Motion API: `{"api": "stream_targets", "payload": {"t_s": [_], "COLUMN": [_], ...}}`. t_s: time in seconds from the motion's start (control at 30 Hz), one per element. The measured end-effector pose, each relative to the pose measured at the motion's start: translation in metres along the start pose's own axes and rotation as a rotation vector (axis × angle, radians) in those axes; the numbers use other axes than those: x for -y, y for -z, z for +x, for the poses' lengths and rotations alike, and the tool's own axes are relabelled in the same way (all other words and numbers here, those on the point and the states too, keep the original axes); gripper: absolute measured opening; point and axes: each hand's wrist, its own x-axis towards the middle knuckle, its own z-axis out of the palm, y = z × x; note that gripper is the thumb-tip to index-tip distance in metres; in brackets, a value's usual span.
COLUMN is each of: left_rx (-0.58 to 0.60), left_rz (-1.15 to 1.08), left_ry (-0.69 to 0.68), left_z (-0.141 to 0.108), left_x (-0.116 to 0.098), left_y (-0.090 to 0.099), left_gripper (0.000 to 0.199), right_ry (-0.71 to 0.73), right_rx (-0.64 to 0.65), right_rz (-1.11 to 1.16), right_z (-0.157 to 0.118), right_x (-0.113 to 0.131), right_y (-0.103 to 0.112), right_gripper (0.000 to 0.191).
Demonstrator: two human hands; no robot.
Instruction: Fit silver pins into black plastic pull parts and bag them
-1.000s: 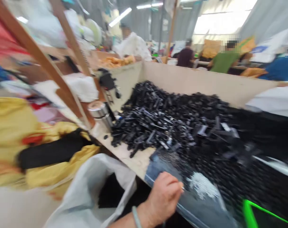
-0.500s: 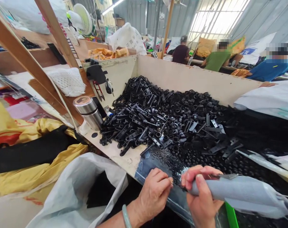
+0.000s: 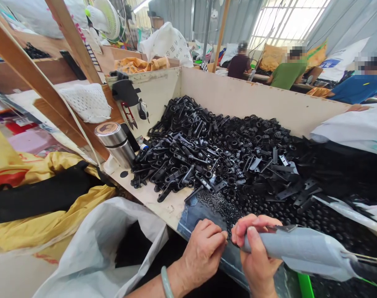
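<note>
My right hand [image 3: 258, 252] is wrapped round a long grey-wrapped tool [image 3: 306, 248], whose narrow end points left. Close to that end, my left hand [image 3: 205, 248] is closed in a pinch; what its fingertips hold, if anything, is too small to make out. A pale green bangle [image 3: 166, 281] circles the left wrist. Both hands are above a dark blue cloth [image 3: 194, 215] at the bench edge. Beyond them are tiny metal pieces [image 3: 214, 203] and a heap of black plastic parts [image 3: 178, 161].
A steel flask [image 3: 115, 145] stands at the bench's left, beside hanging red-handled snips [image 3: 129, 116]. An open white sack [image 3: 95, 244] is at the lower left. Wooden posts rise at the left. Several people sit beyond the back board [image 3: 238, 91].
My right hand and the grey tool have moved slightly left, so the tool's tip is nearer my left fingertips. My left hand has hardly moved. The view has shifted a little.
</note>
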Motion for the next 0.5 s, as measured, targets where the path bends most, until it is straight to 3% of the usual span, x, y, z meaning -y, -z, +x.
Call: {"api": "stream_targets", "payload": {"t_s": [0.33, 0.5], "left_rx": [-0.036, 0.008], "left_rz": [-0.001, 0.025], "left_ry": [-0.038, -0.034], "left_z": [-0.002, -0.001], "left_x": [0.004, 0.005], "left_y": [-0.002, -0.003], "left_gripper": [0.013, 0.017], "right_ry": [-0.017, -0.009], "right_rx": [0.149, 0.211], "right_rz": [-0.060, -0.072], "right_z": [-0.003, 0.002], "right_x": [-0.016, -0.019], "right_y": [0.006, -0.002], "right_gripper": [0.021, 0.021]}}
